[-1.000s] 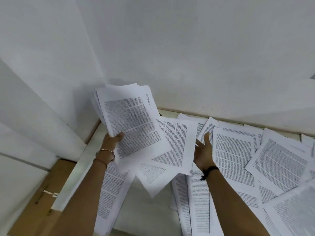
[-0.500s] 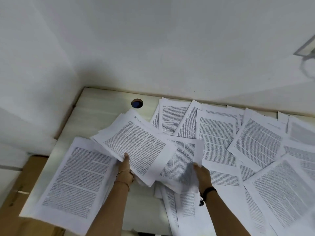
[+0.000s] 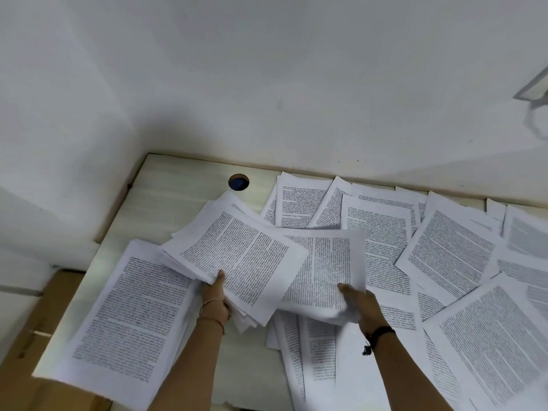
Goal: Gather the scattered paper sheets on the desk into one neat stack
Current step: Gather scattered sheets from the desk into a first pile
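Two hands work over one pale desk (image 3: 178, 209) set in a corner of white wall (image 3: 267, 84). The left hand (image 3: 215, 292) grips one bundle (image 3: 237, 256) of printed pages by its near edge. The thumb lies on top and the fingers are hidden beneath. The bundle is fanned, with uneven edges, and it spreads from the hand toward 12 and 1 o'clock.

The right hand (image 3: 360, 302) is at 3 o'clock from the left and is blurred. It holds one sheet (image 3: 323, 271) at its near right corner, thumb laid on the print. That sheet's left side lies under the bundle's right corner.

At 8 o'clock from the left hand lies one left sheet (image 3: 130, 310). It is flat, reaches the desk's near edge, and its far right corner is tucked under the bundle.

Loose sheets (image 3: 450, 250) cover the desk from 11 o'clock round to 6 o'clock of the right hand, overlapping at many angles. More than ten show, but the overlap hides the exact number.

One round hole (image 3: 238, 182) sits in the desk at 12 o'clock from the left hand, near the back edge and just beside the far tip of the bundle. One brown box (image 3: 59, 298) stands at 9 o'clock, beside the desk's left edge.

The left wrist wears two thin bangles (image 3: 212, 304). The right wrist wears one black band (image 3: 381, 333).
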`<move>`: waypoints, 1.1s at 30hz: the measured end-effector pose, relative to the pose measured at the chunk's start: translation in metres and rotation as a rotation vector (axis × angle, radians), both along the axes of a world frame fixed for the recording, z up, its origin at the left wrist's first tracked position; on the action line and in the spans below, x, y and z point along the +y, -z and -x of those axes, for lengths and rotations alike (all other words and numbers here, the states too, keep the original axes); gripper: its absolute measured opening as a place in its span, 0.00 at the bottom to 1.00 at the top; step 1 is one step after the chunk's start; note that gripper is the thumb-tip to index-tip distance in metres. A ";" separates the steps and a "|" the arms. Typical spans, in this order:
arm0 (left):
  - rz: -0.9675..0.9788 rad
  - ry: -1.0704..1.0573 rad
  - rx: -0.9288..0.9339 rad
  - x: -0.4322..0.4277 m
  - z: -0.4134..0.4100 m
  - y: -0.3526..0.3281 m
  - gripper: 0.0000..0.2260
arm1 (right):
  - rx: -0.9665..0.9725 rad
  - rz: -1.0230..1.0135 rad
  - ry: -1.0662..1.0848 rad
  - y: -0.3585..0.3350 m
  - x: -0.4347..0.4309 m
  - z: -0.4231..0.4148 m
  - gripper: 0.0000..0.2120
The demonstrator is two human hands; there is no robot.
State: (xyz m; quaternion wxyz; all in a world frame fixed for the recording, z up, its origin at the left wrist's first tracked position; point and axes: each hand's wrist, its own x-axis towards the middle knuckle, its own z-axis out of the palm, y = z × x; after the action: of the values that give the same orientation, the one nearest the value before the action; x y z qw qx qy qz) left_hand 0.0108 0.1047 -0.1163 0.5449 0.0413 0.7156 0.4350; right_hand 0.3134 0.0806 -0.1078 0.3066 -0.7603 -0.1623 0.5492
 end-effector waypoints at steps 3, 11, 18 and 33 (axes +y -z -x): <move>0.044 -0.013 0.032 0.002 -0.002 0.003 0.18 | -0.042 -0.030 0.211 -0.007 0.002 -0.017 0.20; 0.127 0.138 0.222 -0.004 0.003 0.011 0.16 | 0.185 -0.318 0.660 -0.029 0.020 -0.036 0.06; 0.085 0.276 0.108 -0.016 -0.013 0.010 0.16 | 0.302 -0.237 0.493 -0.007 0.026 0.015 0.04; -0.094 0.231 0.161 -0.032 -0.016 0.019 0.27 | -0.037 -0.072 -0.097 0.005 -0.017 0.094 0.18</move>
State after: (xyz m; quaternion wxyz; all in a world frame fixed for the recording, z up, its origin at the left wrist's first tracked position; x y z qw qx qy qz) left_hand 0.0272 0.0723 -0.1356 0.5296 0.1837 0.7264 0.3976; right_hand 0.2197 0.0635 -0.1125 0.3037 -0.7500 -0.2239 0.5432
